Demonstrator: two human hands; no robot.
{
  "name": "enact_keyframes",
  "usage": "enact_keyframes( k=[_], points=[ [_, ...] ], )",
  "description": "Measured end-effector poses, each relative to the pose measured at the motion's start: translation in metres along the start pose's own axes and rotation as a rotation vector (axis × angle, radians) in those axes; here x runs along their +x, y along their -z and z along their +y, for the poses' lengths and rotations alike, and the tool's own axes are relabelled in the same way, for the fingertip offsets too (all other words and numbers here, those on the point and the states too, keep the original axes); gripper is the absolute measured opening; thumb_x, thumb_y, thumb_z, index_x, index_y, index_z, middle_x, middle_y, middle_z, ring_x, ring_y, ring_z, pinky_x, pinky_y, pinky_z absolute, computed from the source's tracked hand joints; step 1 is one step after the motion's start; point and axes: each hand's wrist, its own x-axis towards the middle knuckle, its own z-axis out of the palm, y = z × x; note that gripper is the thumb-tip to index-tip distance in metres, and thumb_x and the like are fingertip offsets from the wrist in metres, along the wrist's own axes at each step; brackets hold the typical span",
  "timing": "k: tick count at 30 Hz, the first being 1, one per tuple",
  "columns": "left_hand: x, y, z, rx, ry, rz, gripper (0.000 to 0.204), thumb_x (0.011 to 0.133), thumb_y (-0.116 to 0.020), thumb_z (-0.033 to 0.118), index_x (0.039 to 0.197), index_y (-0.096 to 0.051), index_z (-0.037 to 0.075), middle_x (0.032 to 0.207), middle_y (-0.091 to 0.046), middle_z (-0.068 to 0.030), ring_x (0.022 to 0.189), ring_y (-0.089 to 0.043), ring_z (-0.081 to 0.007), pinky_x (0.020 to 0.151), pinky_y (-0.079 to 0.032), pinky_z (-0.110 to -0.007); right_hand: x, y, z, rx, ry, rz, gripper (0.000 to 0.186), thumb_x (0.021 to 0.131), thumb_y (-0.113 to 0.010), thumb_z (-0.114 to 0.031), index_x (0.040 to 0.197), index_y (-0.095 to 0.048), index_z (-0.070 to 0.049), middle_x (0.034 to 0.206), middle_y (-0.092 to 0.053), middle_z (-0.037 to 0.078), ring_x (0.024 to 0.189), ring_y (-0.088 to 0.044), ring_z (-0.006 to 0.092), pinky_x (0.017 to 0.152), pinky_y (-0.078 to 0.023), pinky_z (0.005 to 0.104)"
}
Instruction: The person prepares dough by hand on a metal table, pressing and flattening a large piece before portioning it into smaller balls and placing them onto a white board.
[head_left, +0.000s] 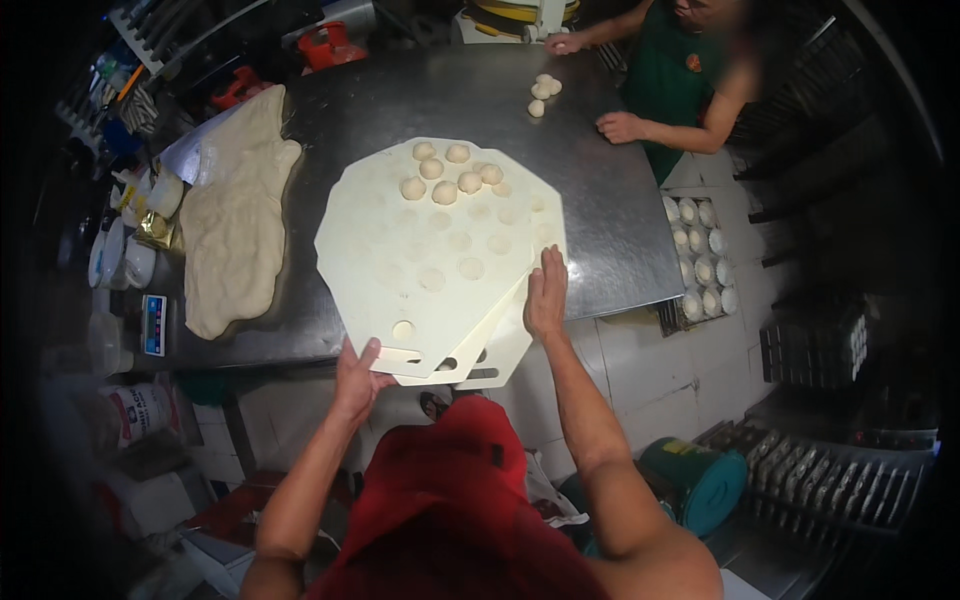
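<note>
Several white cutting boards [380, 250] with handle slots lie fanned in a stack, jutting past the table's near edge. On the top one, several round dough balls [444, 192] are bunched at the far side, with faint round marks nearer me. My left hand [358, 382] is closed on the stack's near left corner, thumb on top and fingers partly hidden beneath. Along the right edge lies my right hand [546, 295], its fingers stretched out and pressed to the boards.
A steel table [620, 240] carries a large dough slab [240, 220] at left, beside a small blue-screened device [154, 325]. Across the table, a co-worker in a green apron has hands near several dough balls [540, 90]. A tray of filled paper cups [700, 260] sits low at right.
</note>
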Motion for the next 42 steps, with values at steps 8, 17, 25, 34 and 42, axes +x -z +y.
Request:
enact_keyframes(
  k=[8, 17, 25, 34, 42],
  points=[
    [0.045, 0.119, -0.071, 1.012, -0.116, 0.024, 0.051, 0.103, -0.072, 0.023, 0.143, -0.055, -0.005, 0.126, -0.068, -0.0257, 0.12, -0.067, -0.0354, 0.098, -0.058, -0.048, -0.005, 0.019, 0.0, 0.425, -0.36, 0.149, 0.059, 0.114, -0.053, -0.037, 0.154, -0.047, 0.007, 0.151, -0.056, 0.027, 0.14, -0.054, 0.0392, 0.122, -0.037, 0.0441],
    [0.166, 0.061, 0.007, 1.026, 0.149, 0.584, 0.086, 0.095, -0.065, 0.066, 0.141, -0.059, -0.007, 0.152, -0.043, -0.042, 0.143, -0.044, -0.0513, 0.117, -0.041, -0.057, 0.051, -0.023, -0.01, 0.104, -0.308, 0.08, 0.066, 0.109, -0.063, -0.037, 0.147, -0.048, 0.015, 0.138, -0.057, 0.028, 0.129, -0.057, 0.0378, 0.115, -0.042, 0.043],
    [0.183, 0.092, 0.024, 0.926, -0.081, 0.265, 0.054, 0.103, -0.067, 0.036, 0.144, -0.058, 0.003, 0.141, -0.059, -0.0228, 0.132, -0.055, -0.0391, 0.115, -0.045, -0.046, 0.105, -0.012, 0.002, -0.011, -0.218, 0.016, 0.06, 0.107, -0.068, -0.031, 0.149, -0.05, 0.008, 0.132, -0.06, 0.021, 0.117, -0.061, 0.033, 0.101, -0.051, 0.0448],
    [0.112, 0.303, 0.131, 0.998, -0.586, 0.685, 0.06, 0.097, -0.073, 0.009, 0.152, -0.05, 0.004, 0.149, -0.053, -0.0215, 0.134, -0.056, -0.0415, 0.114, -0.048, -0.046, 0.101, -0.182, -0.281, 0.495, 0.051, -0.293, 0.052, 0.107, -0.061, -0.01, 0.156, -0.047, -0.002, 0.113, -0.067, 0.006, 0.091, -0.064, 0.0146, 0.08, -0.053, 0.0296],
    [0.119, 0.456, 0.195, 1.262, -0.691, 0.38, 0.084, 0.101, -0.066, 0.036, 0.163, -0.032, -0.01, 0.171, -0.033, -0.0273, 0.163, -0.024, -0.041, 0.134, -0.019, -0.052, 0.014, -0.335, -0.565, 0.434, 0.237, -0.786, 0.041, 0.105, -0.063, -0.012, 0.144, -0.061, -0.003, 0.103, -0.073, 0.013, 0.085, -0.069, 0.019, 0.079, -0.058, 0.035]
  ],
)
